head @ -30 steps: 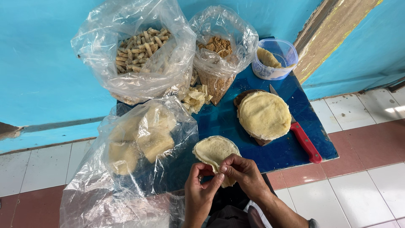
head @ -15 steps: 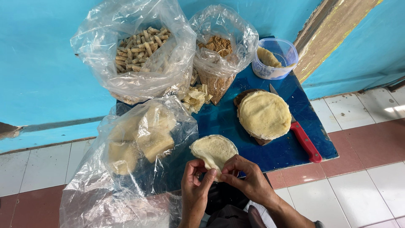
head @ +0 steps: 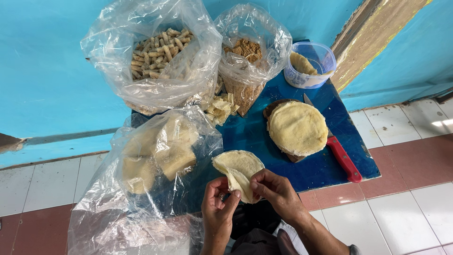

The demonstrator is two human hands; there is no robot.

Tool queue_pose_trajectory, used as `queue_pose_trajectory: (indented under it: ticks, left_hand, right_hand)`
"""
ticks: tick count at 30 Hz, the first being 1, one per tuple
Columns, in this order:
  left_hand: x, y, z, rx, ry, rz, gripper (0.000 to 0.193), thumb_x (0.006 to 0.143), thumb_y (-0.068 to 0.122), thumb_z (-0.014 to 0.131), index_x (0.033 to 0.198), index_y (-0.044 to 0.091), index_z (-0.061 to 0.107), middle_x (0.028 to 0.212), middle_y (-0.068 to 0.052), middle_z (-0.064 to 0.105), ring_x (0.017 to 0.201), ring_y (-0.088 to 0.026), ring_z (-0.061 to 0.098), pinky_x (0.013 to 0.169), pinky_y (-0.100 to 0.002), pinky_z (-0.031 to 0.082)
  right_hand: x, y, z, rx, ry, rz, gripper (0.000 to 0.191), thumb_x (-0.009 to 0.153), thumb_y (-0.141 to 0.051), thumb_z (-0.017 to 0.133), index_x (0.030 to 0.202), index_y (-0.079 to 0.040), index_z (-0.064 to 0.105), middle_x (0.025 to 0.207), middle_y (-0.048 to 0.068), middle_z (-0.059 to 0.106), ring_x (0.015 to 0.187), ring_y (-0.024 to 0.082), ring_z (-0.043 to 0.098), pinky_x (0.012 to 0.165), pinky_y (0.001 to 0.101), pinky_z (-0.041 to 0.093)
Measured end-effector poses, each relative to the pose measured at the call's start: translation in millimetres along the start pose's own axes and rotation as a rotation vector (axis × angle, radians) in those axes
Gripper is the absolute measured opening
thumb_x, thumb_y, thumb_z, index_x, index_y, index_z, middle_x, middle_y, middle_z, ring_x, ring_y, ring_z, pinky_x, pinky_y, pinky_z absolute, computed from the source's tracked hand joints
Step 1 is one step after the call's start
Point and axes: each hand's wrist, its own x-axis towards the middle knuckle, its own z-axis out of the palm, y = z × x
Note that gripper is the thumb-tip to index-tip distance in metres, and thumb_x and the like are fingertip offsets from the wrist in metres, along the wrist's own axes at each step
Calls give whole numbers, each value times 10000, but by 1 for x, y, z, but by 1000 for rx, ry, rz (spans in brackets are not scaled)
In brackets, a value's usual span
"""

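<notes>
Both hands are working one thin pale round dough wrapper [head: 238, 171] right at the near edge of the blue board [head: 325, 163]: the left hand [head: 218, 205] pinches its lower fold between thumb and fingers, and the right hand [head: 276, 191] grips the same flap from the other side, so the two hands sit close together, clamped on the sheet. Wrapper is half folded, the upper part curling open toward the board. Just left of it there's a big clear plastic bag [head: 155, 160] with pale yellowish dough pieces inside. Further back, another clear bag [head: 151, 52] holds lots of small tan rolled sticks, and beside it a smaller clear bag [head: 245, 52] has brown crumbly filling. Little heap of pale dough scraps [head: 219, 108] sits between the bags. On the board's right side, a stack of round pale wrappers [head: 297, 127] rests on a dark board, with a red-handled knife [head: 344, 160] touching its edge. Small clear plastic tub [head: 310, 63] sits at the back corner, against the turquoise wall [head: 47, 71].
</notes>
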Motion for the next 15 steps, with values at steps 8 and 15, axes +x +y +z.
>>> queue_pose_trajectory:
  ticks: [8,15]
  left_hand:
    - [-1,-3,-3,-44,-27,-31,380,896,19,728,1238,-39,572,1124,-138,676,1030,-168,658,869,-303,558]
    - [-3,13,-24,-294,-60,-104,413,890,-32,689,1283,-58,566,1167,-144,663,1078,-190,632,961,-349,522]
  right_hand:
    - [-2,-3,28,-402,93,-300,365,818,-242,813,1061,-25,648,880,23,671,760,89,602,624,274,497]
    - [11,-5,17,-7,114,-163,240,953,-212,734,1009,2,642,874,24,690,801,73,623,683,267,515]
